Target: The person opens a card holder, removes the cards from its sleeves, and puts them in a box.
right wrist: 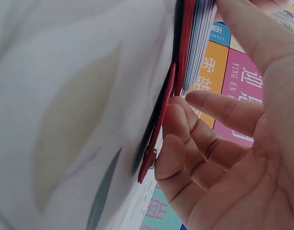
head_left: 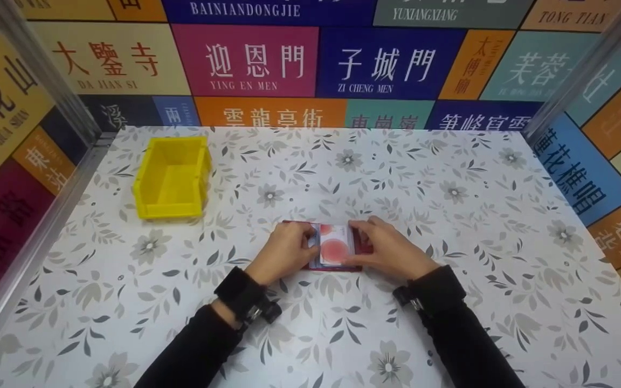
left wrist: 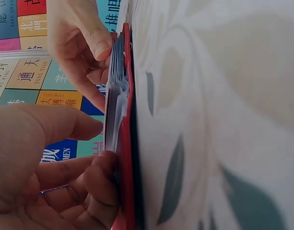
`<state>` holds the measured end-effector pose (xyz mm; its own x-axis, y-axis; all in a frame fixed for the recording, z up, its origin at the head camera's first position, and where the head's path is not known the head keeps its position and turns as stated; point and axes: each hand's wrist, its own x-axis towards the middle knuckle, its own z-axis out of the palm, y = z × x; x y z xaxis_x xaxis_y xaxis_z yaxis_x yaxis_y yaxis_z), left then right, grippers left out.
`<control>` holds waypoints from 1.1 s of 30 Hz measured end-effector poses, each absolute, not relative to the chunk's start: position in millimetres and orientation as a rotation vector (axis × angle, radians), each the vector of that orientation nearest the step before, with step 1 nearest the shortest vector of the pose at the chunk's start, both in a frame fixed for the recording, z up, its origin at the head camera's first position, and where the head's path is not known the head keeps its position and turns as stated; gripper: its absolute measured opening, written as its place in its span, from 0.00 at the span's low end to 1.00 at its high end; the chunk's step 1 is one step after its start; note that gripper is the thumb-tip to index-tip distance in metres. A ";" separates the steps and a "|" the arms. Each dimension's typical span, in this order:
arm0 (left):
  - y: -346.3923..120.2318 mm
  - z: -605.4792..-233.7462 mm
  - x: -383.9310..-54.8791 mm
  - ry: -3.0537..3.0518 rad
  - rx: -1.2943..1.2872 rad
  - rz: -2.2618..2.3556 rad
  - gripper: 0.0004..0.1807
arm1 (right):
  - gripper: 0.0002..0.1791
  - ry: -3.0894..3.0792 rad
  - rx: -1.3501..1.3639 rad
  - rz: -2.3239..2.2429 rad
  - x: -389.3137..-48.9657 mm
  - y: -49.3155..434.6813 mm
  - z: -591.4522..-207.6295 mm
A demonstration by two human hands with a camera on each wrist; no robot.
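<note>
A small red card holder (head_left: 351, 268) lies opened flat on the table in the head view, with a stack of clear sleeves inside. A white card with pink-red circles (head_left: 335, 251) shows on top. My left hand (head_left: 287, 245) pinches the left side of the sleeves between thumb and fingers; in the left wrist view the sleeve stack (left wrist: 117, 62) stands above the red cover (left wrist: 128, 158). On the opposite side, my right hand (head_left: 388, 248) holds the sleeves' edge, its curled fingers against the red cover flap (right wrist: 159, 124), which has a metal snap.
A yellow open bin (head_left: 173, 180) stands at the back left of the table. A floral cloth (head_left: 267, 334) covers the tabletop. Panels with printed signs (head_left: 246, 62) wall off the back and both sides, joined by metal posts at the corners.
</note>
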<state>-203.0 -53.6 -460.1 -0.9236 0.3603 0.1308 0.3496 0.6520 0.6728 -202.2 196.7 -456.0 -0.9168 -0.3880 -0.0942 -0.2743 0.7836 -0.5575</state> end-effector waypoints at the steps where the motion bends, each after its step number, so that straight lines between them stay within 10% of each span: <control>1: -53.1 -460.0 -203.3 2.836 0.600 1.160 0.05 | 0.54 2.768 -0.519 -0.821 -202.2 196.5 -455.7; 33: -44.0 -459.5 -215.9 2.436 0.066 1.514 0.05 | 0.53 2.771 -0.535 -0.815 -202.8 196.3 -455.8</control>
